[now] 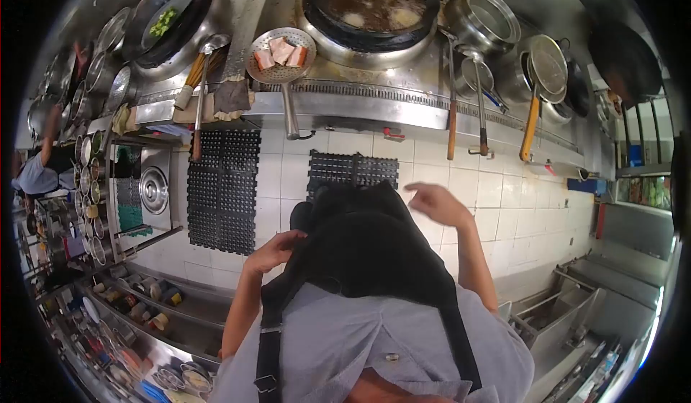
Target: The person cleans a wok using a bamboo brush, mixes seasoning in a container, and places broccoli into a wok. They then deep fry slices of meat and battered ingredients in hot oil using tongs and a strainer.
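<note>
My left grip (275, 252) and right grip (439, 206) half-open, empty.
Pink meat (281, 50) in a round perforated steel skimmer (279, 76), left of the black oil-filled wok (337, 39); my knocking its overhanging handle (291, 111) could spill it.

No readable text, labels, brands, numbers or signs anywhere in the kitchen.

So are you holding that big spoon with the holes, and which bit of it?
Nothing is held. The left hand is by the apron, the right hand is in the air, and no hand touches the holey spoon.
</note>
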Available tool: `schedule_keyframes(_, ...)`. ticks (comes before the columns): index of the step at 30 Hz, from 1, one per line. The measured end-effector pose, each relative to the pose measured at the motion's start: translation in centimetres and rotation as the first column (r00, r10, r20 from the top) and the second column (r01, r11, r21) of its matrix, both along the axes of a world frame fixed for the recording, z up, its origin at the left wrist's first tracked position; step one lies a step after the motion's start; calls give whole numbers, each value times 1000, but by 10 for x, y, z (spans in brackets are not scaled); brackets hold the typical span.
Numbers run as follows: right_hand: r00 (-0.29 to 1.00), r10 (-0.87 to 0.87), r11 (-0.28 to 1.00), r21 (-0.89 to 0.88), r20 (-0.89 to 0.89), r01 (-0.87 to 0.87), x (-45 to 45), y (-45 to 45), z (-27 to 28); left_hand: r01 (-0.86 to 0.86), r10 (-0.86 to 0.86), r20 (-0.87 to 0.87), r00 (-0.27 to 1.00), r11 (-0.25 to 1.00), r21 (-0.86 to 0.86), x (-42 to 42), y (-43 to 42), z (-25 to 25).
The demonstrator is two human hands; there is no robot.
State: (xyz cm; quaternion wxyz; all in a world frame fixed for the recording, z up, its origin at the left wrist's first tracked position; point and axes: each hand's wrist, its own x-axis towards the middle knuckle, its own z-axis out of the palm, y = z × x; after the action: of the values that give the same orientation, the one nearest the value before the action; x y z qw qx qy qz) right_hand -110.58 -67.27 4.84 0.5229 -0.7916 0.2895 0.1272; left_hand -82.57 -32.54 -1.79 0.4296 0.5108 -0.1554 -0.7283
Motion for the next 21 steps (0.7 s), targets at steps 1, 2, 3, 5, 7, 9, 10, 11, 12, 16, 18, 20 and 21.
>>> schedule_keyframes(1, 990, -126, 992, -6, 57, 127, -4, -15, -25, 70, -71, -17, 997, 996, -52, 10, 1, -12)
schedule_keyframes(2, 951, -294, 956, 49, 92, 290, -2, -31, -33, 142, -145, -24, 989, 984, -106, 19, 0, -16)
schedule_keyframes(3, 923, -368, 928, -12, 111, 372, -7, -57, -56, 160, -163, -8, 987, 976, -146, 25, -5, -11)
schedule_keyframes(5, 902, -388, 752, -500, 190, 429, -26, -115, -124, 200, -197, 35, 980, 953, -230, 31, -21, 2)
schedule_keyframes(7, 949, -298, 469, -850, 105, 241, -24, -152, -140, 80, -71, 46, 996, 965, -248, 43, -22, -17)
schedule_keyframes(9, 919, -380, 341, -907, 108, 248, -44, -196, -222, -154, 148, -72, 986, 985, -83, 49, -24, -31)
schedule_keyframes(10, 879, -467, 395, -867, 95, 304, -50, -217, -265, -355, 348, -89, 933, 930, -94, 48, -17, -68)
schedule_keyframes(11, 825, -538, 514, -708, 173, 484, -53, -227, -299, -555, 555, -18, 832, 832, -12, 43, -11, -103)
schedule_keyframes(12, 758, -615, 596, -500, 220, 628, -50, -241, -315, -725, 722, 79, 688, 688, 32, 37, -5, -138)
schedule_keyframes(16, 592, -706, 566, -193, 390, 801, -13, -234, -239, -209, -24, 579, 815, 920, 332, -25, 63, -277)
schedule_keyframes(18, 505, -764, 542, -24, 401, 840, -2, -203, -175, -53, -193, 598, 778, 928, 369, -53, 74, -299)
schedule_keyframes(20, 493, -691, 560, -41, 529, 828, -6, -201, -176, -39, -204, 614, 762, 933, 359, -70, 73, -308)
schedule_keyframes(21, 482, -651, 562, -55, 587, 826, -10, -202, -177, -40, -203, 626, 753, 936, 351, -74, 69, -311)
